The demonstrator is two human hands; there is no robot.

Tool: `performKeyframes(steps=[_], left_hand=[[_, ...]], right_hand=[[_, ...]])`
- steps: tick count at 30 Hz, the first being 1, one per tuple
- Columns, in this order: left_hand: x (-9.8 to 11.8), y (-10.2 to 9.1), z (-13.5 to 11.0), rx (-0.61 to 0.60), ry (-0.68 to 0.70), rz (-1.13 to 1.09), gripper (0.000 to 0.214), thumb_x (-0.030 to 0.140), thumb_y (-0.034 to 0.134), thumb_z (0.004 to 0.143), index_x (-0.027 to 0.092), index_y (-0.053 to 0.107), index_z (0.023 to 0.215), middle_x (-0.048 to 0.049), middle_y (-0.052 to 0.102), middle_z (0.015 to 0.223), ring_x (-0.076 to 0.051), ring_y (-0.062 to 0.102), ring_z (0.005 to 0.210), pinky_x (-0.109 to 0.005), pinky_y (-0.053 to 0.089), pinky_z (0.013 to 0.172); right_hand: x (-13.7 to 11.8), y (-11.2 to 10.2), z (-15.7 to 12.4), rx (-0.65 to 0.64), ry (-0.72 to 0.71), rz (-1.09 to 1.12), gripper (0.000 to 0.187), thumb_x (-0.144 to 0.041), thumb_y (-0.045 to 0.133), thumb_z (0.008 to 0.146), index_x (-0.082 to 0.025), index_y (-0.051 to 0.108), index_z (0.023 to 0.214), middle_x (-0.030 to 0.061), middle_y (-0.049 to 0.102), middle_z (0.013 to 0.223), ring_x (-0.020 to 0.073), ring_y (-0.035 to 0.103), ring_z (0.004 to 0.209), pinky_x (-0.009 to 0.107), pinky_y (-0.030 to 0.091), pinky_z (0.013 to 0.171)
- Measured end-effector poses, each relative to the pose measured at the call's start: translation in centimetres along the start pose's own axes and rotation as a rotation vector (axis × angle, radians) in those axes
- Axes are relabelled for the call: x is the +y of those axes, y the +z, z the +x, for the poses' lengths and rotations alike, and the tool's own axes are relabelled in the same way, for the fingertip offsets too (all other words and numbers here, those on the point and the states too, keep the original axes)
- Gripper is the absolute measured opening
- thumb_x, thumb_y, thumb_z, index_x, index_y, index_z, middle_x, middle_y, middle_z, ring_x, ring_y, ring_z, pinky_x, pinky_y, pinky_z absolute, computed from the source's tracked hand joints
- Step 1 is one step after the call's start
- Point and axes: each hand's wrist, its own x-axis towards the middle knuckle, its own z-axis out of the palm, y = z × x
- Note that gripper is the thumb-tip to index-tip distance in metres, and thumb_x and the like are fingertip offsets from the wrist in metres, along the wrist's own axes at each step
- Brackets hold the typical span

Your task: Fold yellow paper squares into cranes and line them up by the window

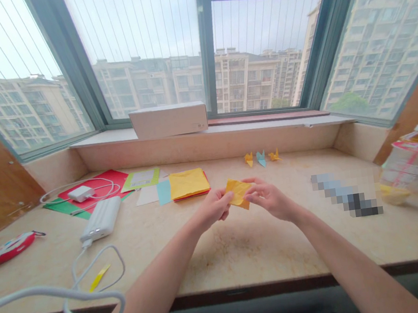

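Between my hands, a small folded piece of yellow origami paper (239,193) is held up over the middle of the sill. My left hand (219,204) pinches its left edge, thumb in front. On the other side, my right hand (266,195) has its fingertips closed on the right edge. Behind my left hand lies a stack of yellow paper (188,183) with red sheets under it. Farther back on the right stand three folded paper cranes, a yellow crane (248,159), a light blue crane (261,158) and another yellow crane (274,155).
Left of the stack are a blue sheet (164,192), red paper (110,182), a white charger (81,194) and a white power bank (104,219) with a cable (92,295). A red pouch (11,248) lies far left. At right are a blurred-out item (347,195) and a plastic cup (403,167).
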Motion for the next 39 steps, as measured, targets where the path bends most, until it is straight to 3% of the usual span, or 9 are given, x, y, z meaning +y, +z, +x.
performKeyframes(steps=[5,11,19,26,34,39], left_hand=[[-0.3,0.4,0.1,-0.072,0.063,-0.031,0.036,0.051,0.054,0.09,0.015,0.054,0.084,0.0021,0.056,0.065,-0.006,0.049,0.041,-0.016,0.032,0.036],[-0.4,1.0,0.0,-0.094,0.101,0.001,0.032,0.046,0.051,0.092,0.014,0.055,0.092,-0.0019,0.062,0.08,-0.005,0.055,0.044,-0.015,0.035,0.036],[-0.7,1.4,0.1,-0.059,0.136,0.038,0.034,0.046,0.058,0.089,0.012,0.06,0.094,-0.0056,0.068,0.085,-0.005,0.054,0.044,-0.016,0.037,0.037],[-0.9,1.5,0.4,-0.034,0.121,0.028,0.033,0.042,0.054,0.09,0.01,0.062,0.092,-0.0125,0.073,0.093,-0.007,0.06,0.043,-0.017,0.038,0.038],[-0.7,1.7,0.4,0.043,0.098,0.007,0.032,0.041,0.052,0.092,0.01,0.062,0.091,-0.0114,0.073,0.088,-0.007,0.058,0.041,-0.017,0.037,0.036],[-0.8,1.5,0.6,0.218,0.131,0.016,0.029,0.039,0.052,0.09,0.012,0.06,0.088,-0.0079,0.071,0.084,-0.007,0.057,0.042,-0.017,0.035,0.035]], right_hand=[[1.1,0.4,0.5,0.22,-0.036,0.04,0.039,-0.055,0.057,0.089,-0.018,0.069,0.088,0.0118,0.065,0.115,0.0254,0.063,0.107,0.04,0.051,0.093],[1.1,0.7,0.4,0.348,0.015,0.01,0.035,-0.054,0.059,0.089,-0.019,0.067,0.09,0.0077,0.071,0.089,0.0231,0.067,0.083,0.036,0.055,0.077],[0.6,0.6,0.3,0.419,-0.063,-0.166,0.034,-0.052,0.057,0.09,-0.021,0.067,0.085,0.0079,0.07,0.088,0.0236,0.065,0.082,0.036,0.052,0.077],[1.0,1.5,0.7,0.529,-0.042,0.039,0.031,-0.051,0.065,0.085,-0.022,0.06,0.094,0.0055,0.067,0.085,0.0211,0.065,0.078,0.035,0.053,0.074],[0.6,2.0,1.0,0.502,-0.035,0.167,0.031,-0.048,0.062,0.088,-0.025,0.05,0.105,0.001,0.063,0.079,0.0186,0.064,0.072,0.031,0.053,0.068],[0.8,2.2,0.8,0.408,-0.045,0.143,0.034,-0.045,0.054,0.092,-0.027,0.043,0.119,0.0047,0.066,0.097,0.0204,0.066,0.086,0.036,0.054,0.079]])
